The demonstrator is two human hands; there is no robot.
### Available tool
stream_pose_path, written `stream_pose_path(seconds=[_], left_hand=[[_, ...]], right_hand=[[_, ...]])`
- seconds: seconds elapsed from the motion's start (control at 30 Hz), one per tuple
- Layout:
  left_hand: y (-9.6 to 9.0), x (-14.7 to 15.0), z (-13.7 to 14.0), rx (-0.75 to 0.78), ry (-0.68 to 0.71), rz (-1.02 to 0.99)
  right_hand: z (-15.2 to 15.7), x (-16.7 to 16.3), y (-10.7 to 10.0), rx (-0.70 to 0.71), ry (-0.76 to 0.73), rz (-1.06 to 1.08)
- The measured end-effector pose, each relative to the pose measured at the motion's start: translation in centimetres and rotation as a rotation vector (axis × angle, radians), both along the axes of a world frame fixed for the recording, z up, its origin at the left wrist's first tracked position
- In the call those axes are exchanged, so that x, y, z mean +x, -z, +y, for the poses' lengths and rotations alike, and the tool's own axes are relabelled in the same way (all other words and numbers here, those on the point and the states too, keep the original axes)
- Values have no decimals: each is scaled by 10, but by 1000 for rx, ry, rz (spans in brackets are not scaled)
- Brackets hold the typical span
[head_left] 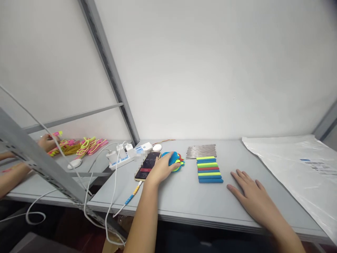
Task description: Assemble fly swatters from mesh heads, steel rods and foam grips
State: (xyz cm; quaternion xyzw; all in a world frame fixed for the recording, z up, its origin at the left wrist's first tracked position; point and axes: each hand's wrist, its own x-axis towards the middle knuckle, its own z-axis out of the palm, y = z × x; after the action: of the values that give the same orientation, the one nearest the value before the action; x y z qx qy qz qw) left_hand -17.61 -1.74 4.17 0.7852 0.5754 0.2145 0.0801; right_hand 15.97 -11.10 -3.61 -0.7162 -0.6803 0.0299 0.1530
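Observation:
My left hand (pixel 164 167) rests over a small stack of blue, green, yellow and red plastic fly swatter heads (pixel 174 162). Its thumb lies along their right side and its fingers close around them; part of the stack is hidden under the hand. To the right lie coloured foam tubes (pixel 210 170) in a neat row, blue, yellow-green and red. Thin metal rods (pixel 201 151) lie side by side behind them. My right hand (pixel 250 196) is flat on the grey table with fingers spread, right of the tubes, holding nothing.
A phone (pixel 147 167) with a charging cable lies beside my left wrist, near a white power strip (pixel 131 155) with plugs. White plastic sheeting (pixel 297 168) covers the right side. Beyond the metal post (pixel 105 66), another person's hand (pixel 48 142) is near bundled ropes (pixel 89 146).

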Motion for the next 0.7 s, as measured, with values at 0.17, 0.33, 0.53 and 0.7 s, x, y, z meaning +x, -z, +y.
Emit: stream_pose_path(seconds=[0.17,0.33,0.53,0.7], left_hand=[[2,0,3,47,34,-108],[-6,5,-1,164,45,-201],[-19,13,-4,469,-114,-375],[-18,21,-17,782,-378,-814]], right_hand=[[-2,-1,-4,-13,3,-21],[-3,-2,-6,-13,11,-5],[-3,-3,-8,-34,10,-14],[-2,-2,-8,-32,12,-7]])
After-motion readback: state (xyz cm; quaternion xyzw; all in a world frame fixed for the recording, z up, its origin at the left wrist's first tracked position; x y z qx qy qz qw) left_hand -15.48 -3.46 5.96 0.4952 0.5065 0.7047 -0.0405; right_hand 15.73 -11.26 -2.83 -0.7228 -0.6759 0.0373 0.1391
